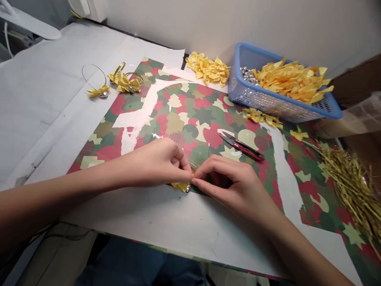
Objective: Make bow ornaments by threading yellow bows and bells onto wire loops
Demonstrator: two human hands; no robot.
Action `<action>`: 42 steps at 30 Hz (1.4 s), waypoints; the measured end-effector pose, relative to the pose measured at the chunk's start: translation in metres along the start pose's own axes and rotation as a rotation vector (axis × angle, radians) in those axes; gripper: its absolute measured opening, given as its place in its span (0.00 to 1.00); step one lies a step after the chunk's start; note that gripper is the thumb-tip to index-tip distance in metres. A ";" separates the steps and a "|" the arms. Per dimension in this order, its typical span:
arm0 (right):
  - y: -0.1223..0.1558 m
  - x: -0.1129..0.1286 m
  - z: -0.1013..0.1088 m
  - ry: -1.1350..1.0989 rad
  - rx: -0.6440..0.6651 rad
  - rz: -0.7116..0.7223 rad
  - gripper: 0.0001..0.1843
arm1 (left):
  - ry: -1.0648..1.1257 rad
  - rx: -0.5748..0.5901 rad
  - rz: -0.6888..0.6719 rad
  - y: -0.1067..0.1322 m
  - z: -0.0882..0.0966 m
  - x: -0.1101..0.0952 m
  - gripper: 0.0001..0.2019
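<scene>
We record a white-topped table (pixel 166 222) against a pale wall (pixel 226 24), taking the far edge as 12 o'clock. A sheet of red, green and cream patterned wrapping paper (pixel 190 115) covers most of the table, with torn white patches across its surface.

At 2 o'clock, a blue plastic mesh basket (pixel 268 99) sits at the far end of the paper, loaded with yellow ribbon bows (pixel 291 81) and silver jingle bells (pixel 247 74). A heap of loose bows (pixel 208 69) lies at 12 o'clock, and a smaller heap (pixel 262 118) rests against the basket's near side. Gold tinsel strands (pixel 351 186) are spread at 3 o'clock. At 10 o'clock we find wire-loop ornaments (pixel 114 81), each fitted with a yellow bow and a silver bell.

The small ornament (pixel 181 186) under inspection sits at 6 o'clock, at the near edge of the paper, with its yellow bow and silver bell showing below the fingers. Both hands are closed on it in a pinch: the left hand (pixel 157 163) comes in from 9 o'clock, the right hand (pixel 235 186) from 4 o'clock, and their fingertips meet at the piece. Red-handled thread snips (pixel 242 147) lie on the paper just beyond the right hand, untouched.
</scene>
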State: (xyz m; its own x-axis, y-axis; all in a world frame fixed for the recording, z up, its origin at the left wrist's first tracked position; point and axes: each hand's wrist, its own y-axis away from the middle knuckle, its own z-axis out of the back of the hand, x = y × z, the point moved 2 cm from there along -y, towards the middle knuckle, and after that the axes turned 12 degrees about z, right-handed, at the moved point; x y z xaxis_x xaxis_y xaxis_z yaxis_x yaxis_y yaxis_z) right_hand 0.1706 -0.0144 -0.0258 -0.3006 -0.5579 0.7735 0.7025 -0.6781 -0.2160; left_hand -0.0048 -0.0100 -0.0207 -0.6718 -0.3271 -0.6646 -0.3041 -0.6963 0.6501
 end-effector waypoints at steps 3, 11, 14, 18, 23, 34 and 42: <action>0.000 -0.002 0.001 0.005 -0.012 -0.012 0.05 | 0.004 0.006 0.000 0.000 0.001 0.001 0.11; 0.000 -0.004 0.001 -0.007 -0.027 -0.025 0.04 | -0.033 0.016 0.066 0.004 0.002 -0.006 0.09; 0.001 -0.003 0.000 0.000 -0.032 -0.029 0.04 | -0.047 0.034 0.044 0.004 0.003 -0.006 0.09; 0.002 -0.002 0.000 0.007 -0.040 -0.033 0.05 | -0.077 0.053 -0.005 0.003 0.007 -0.005 0.08; 0.002 -0.001 -0.001 0.019 -0.046 -0.019 0.05 | -0.120 0.082 -0.091 0.001 0.009 -0.004 0.07; 0.002 0.003 -0.003 0.059 -0.051 -0.009 0.08 | -0.262 0.085 -0.252 0.002 0.011 -0.006 0.09; 0.003 0.003 -0.004 0.055 -0.088 -0.001 0.08 | -0.384 0.005 -0.394 0.003 0.007 -0.009 0.08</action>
State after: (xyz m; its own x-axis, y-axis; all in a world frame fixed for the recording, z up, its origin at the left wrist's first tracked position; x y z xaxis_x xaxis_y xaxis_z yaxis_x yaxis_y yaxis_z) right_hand 0.1694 -0.0196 -0.0265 -0.3382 -0.5812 0.7401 0.6437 -0.7166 -0.2686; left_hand -0.0039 -0.0047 -0.0100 -0.7045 0.2146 -0.6765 -0.5847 -0.7158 0.3818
